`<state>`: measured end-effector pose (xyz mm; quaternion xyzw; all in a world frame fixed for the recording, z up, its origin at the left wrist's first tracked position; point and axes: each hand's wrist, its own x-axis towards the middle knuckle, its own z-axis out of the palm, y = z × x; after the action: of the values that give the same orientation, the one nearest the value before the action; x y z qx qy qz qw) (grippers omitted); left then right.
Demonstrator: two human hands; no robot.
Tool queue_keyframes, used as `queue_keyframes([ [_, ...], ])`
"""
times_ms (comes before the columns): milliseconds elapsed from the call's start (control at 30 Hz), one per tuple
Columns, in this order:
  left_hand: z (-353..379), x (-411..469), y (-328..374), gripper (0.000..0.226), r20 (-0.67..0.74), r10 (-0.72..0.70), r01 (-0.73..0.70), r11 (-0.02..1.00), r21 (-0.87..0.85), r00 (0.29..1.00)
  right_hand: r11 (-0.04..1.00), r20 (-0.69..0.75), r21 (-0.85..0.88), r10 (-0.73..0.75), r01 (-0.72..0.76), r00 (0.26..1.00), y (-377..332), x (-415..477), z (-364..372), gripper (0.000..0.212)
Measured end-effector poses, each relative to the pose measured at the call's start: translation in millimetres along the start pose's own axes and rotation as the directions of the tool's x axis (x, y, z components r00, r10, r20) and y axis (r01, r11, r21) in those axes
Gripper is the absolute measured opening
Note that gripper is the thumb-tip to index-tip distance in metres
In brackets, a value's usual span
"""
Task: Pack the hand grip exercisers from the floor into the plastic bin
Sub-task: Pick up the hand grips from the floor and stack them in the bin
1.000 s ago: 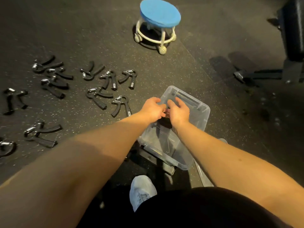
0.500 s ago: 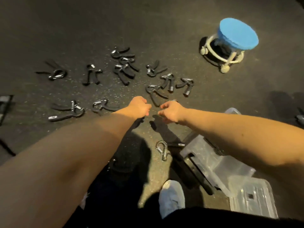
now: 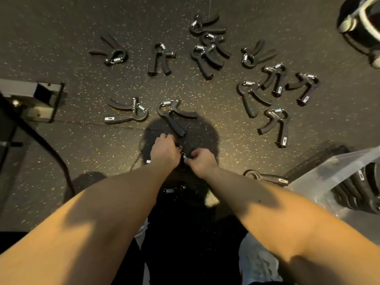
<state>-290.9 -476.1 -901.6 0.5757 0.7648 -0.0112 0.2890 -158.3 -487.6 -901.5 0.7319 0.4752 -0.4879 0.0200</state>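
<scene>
1. The left hand [image 3: 164,151] and the right hand [image 3: 202,162] are low over the speckled floor [image 3: 82,161], close together inside a round dark shadow.
2. Between them is the held exerciser [image 3: 184,156]. Only its metal spring shows clearly, so I cannot tell which way its long axis runs.
3. The left fingers [image 3: 166,137] are curled down onto its dark part, and the right fingers [image 3: 193,156] pinch it at the spring.
4. The nearest loose exerciser [image 3: 172,118] lies just beyond the left hand. Its spring head is on the far left and its straight handle points near-right, toward the hands.
5. The second exerciser [image 3: 127,115] lies left of it, with the long axis left to right, handles to the left and spring to the right.
6. The scattered exercisers [image 3: 207,56] lie farther away and point in many directions.
7. The clear plastic bin [image 3: 329,175] is at the right, with the packed exercisers [image 3: 357,192] lying side by side in it.
8. The exerciser beside the bin [image 3: 265,177] lies on the floor. Its ring end points left, away from the bin.
9. A stool wheel [image 3: 347,22] shows at the top right and a metal bracket [image 3: 30,99] at the left.
</scene>
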Motion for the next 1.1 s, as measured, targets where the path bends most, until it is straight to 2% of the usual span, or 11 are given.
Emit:
queue_keyframes([
  [133, 5, -4, -15, 0.043, -0.011, 0.153, -0.150, 0.977, 0.155, 0.988, 0.992, -0.102, 0.035, 0.120, -0.117, 0.988, 1, -7, 27, 0.035],
  [300, 9, -5, -19, 0.040, 0.034, 0.176, -0.180, 0.962, 0.205, 0.984, 0.986, -0.164, 0.055, 0.167, -0.160, 0.972, -1, -3, 32, 0.032],
  [367, 7, -5, -19, 0.037, 0.043, 0.173, -0.178, 0.961, 0.210, 0.984, 0.987, -0.186, 0.073, 0.153, -0.141, 0.971, -2, -1, 28, 0.029],
  [467, 2, -5, -13, 0.037, 0.060, 0.148, -0.157, 0.970, 0.187, 0.987, 0.991, -0.187, 0.102, 0.107, -0.089, 0.977, -5, -1, 14, 0.010],
  [533, -5, -5, -6, 0.037, 0.049, 0.126, -0.133, 0.979, 0.156, 0.991, 0.991, -0.183, 0.121, 0.079, -0.057, 0.980, -5, 1, -2, 0.013],
  [633, -21, -4, 11, 0.041, 0.021, 0.138, -0.139, 0.982, 0.128, 0.990, 0.991, -0.263, 0.135, 0.017, 0.020, 0.965, -3, -3, -43, 0.004],
  [767, -46, -5, 53, 0.047, -0.112, 0.102, -0.114, 0.988, -0.109, 0.988, 0.987, -0.350, 0.138, -0.027, 0.080, 0.936, -8, -23, -113, 0.008],
  [833, -60, -8, 83, 0.059, -0.077, 0.016, -0.037, 0.959, -0.280, 0.997, 0.982, -0.413, 0.160, -0.028, 0.102, 0.910, -9, -34, -148, 0.006],
  [933, -76, -17, 124, 0.065, 0.032, -0.033, 0.045, 0.865, -0.500, 0.999, 0.973, -0.505, 0.184, -0.031, 0.143, 0.863, -4, -51, -194, 0.005],
  [1100, -88, -36, 191, 0.054, 0.086, 0.098, 0.001, 0.656, -0.754, 0.991, 0.964, -0.605, 0.195, -0.028, 0.182, 0.796, 19, -87, -265, 0.005],
])
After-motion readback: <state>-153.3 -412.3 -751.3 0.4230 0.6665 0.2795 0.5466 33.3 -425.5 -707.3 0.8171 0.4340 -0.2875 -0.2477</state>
